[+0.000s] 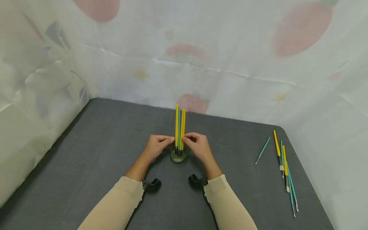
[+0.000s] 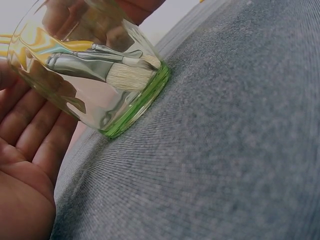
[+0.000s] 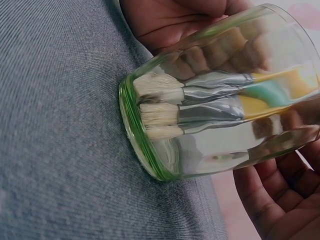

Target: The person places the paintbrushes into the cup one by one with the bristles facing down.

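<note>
Both hands — the left hand point(image 1: 155, 147) and the right hand point(image 1: 197, 146) — pinch the bundle of brushes point(image 1: 179, 129) between fingertips, apparently to keep it gathered upright, bristles down in the glass point(image 1: 179, 155) standing mid-table point(image 1: 100, 150), while loose brushes point(image 1: 284, 166) lie well apart at the right edge.

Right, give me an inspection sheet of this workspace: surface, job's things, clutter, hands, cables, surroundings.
Surface: grey fabric-covered table.
Job's things: clear glass with a green base, upright; yellow and teal paintbrushes stand in it, bristles down.
Clutter: loose paintbrushes lying at the table's right edge.
Hands: left hand and right hand each pinch the standing brush handles above the glass; palms flank the glass.
Cables: nothing seen.
Surroundings: white sheet with faded prints draped behind and at both sides.
</note>
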